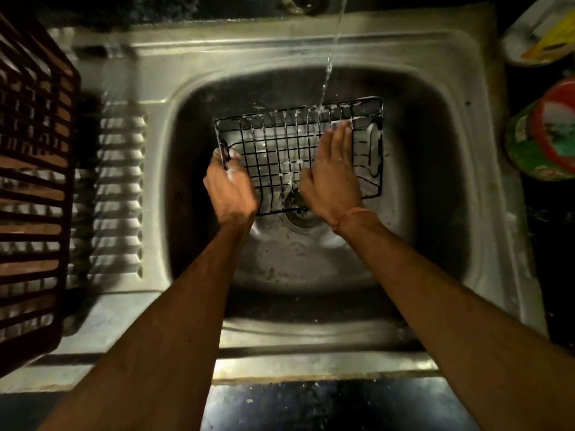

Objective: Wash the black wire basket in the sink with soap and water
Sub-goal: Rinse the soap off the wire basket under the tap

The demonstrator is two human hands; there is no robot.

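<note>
The right hand's fingers (340,135) lie straight and flat against the basket (298,154), tips near its far right corner, palm pressed on the wire grid as if rubbing it. The left hand's fingers (228,157) are curled round the basket's left end, pinching the wire rim there, and white suds show between them. The left hand (228,188) thus steadies the thing while the right hand (331,178) works over it.

The basket is held tilted over the middle of the sink (460,181), its near edge just above the drain (300,213), not resting on the floor of the basin as far as can be told. A thin stream of water (326,73) falls from the far right edge of the sink onto the basket's far rim, splashing along the wires, which carry white foam in places.

Judging from this, soaping is done or nearly so, and rinsing with hand-rubbing is under way. Foam on the rim and right end suggests rinsing is not finished; left to do are clearing the suds, perhaps turning the basket, and setting it to drain.

A brown slatted crate (34,181) stands on the bench at the sink's left edge.
</note>
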